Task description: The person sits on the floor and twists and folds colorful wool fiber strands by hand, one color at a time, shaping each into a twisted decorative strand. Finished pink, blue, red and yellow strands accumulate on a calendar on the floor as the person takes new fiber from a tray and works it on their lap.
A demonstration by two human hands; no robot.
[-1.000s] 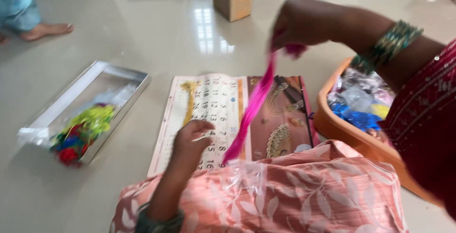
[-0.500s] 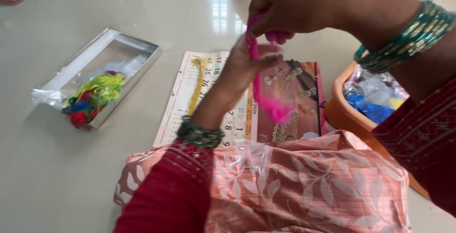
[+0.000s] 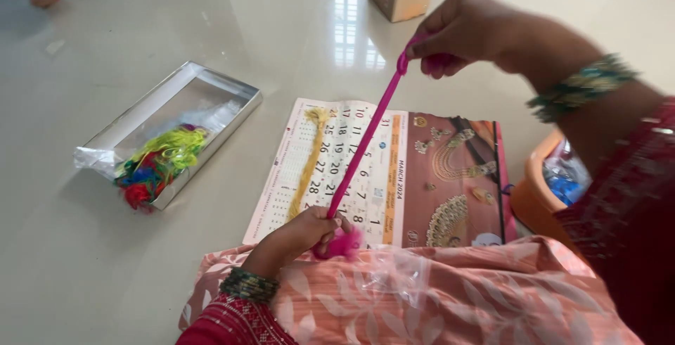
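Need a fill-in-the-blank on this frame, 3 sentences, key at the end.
1. Both hands stretch a bundle of thread whose colour is ____.
2. A yellow thread bundle lies on a ____ spread on the floor.
3. The right hand holds the thread's upper end; the left hand holds its ____ end.

Missing words: pink; calendar; lower

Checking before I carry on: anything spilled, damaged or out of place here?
Only one oddity: bright thread scraps spill over the end of the shallow silver box onto the floor. The pink thread bundle is taut between both hands.
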